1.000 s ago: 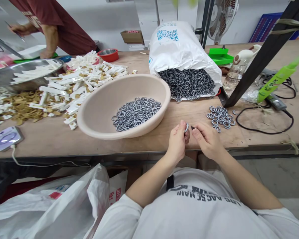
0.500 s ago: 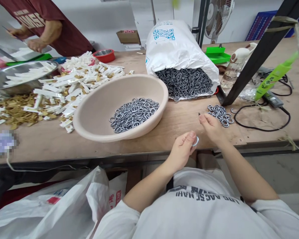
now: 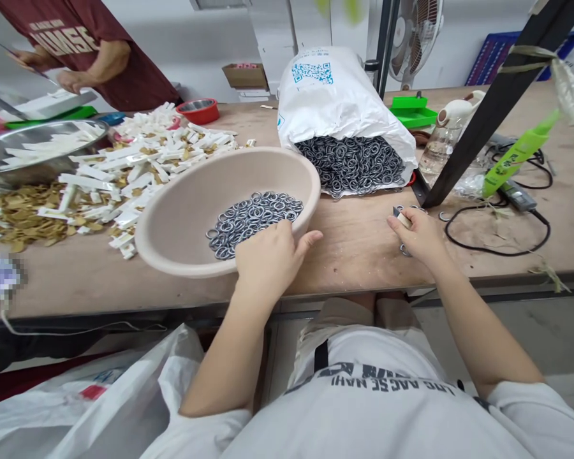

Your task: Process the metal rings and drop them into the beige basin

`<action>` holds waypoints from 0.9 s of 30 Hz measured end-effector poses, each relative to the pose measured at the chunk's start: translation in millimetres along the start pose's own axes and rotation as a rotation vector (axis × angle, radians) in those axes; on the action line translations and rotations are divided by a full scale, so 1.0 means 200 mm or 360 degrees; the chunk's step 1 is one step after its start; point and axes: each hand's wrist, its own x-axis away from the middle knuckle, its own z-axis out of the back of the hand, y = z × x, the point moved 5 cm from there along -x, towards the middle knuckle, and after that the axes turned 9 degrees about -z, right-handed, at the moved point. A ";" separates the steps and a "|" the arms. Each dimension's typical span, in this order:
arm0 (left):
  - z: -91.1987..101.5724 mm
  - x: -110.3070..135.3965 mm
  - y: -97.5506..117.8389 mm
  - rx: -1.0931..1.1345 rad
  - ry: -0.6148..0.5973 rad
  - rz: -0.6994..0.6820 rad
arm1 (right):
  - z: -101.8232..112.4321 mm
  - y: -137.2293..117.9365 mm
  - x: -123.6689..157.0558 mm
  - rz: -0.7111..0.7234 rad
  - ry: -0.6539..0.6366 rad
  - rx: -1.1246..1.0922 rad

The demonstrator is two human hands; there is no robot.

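Note:
My left hand [image 3: 268,258] reaches over the near rim of the beige bowl [image 3: 182,210]. Its thumb is spread and its fingers dip toward the grey metal rings [image 3: 253,213] heaped inside. No ring shows in it. My right hand [image 3: 418,236] lies on the table to the right, on top of a few loose rings [image 3: 404,250]. Thumb and forefinger pinch a small dark-tipped tool [image 3: 400,217]. Behind both hands a white sack [image 3: 335,95] lies on its side, with many more rings [image 3: 351,166] spilling from its mouth.
White plastic pieces [image 3: 138,153] and brass bits [image 3: 23,213] cover the table's left side beside a metal basin [image 3: 29,150]. A person in a dark red shirt [image 3: 100,51] works at the far left. On the right are a slanted black bar [image 3: 488,108], a black cable [image 3: 497,236] and a green tray [image 3: 411,111].
My left hand, which pinched a ring near my chest, has moved left to the bowl and the ring is out of sight. My right hand went forward onto the loose rings.

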 end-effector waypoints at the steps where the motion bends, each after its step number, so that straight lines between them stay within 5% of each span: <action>1: -0.01 0.01 0.01 -0.0014 0.0004 0.0022 | -0.01 0.00 0.01 0.0004 -0.0013 -0.0003; 7: -0.04 0.02 0.07 0.0031 0.0074 0.0061 | -0.03 -0.02 0.03 0.0063 -0.0045 -0.0054; 12: 0.00 0.02 0.31 0.0454 0.0150 -0.0102 | -0.06 0.00 0.09 0.0121 0.0112 -0.0109; 17: 0.04 0.21 0.43 0.1060 0.0596 -0.0528 | -0.10 0.06 0.23 0.0268 0.0402 -0.0058; 19: -0.10 0.36 0.38 0.1359 0.0453 -0.0776 | -0.11 0.08 0.28 0.0352 0.0446 0.0045; 22: -0.46 0.62 0.19 0.1525 -0.0151 -0.0853 | -0.11 0.11 0.31 0.0439 0.0441 0.0110; 24: -0.65 0.78 -0.08 0.1253 -0.0261 -0.0283 | -0.11 0.11 0.30 0.0456 0.0428 0.0105; 25: -0.70 0.86 -0.24 0.1055 -0.0210 0.0098 | -0.11 0.11 0.29 0.0462 0.0424 0.0102; 27: -0.73 1.04 -0.46 0.0862 -0.0123 0.0434 | -0.12 0.10 0.29 0.0497 0.0433 0.0095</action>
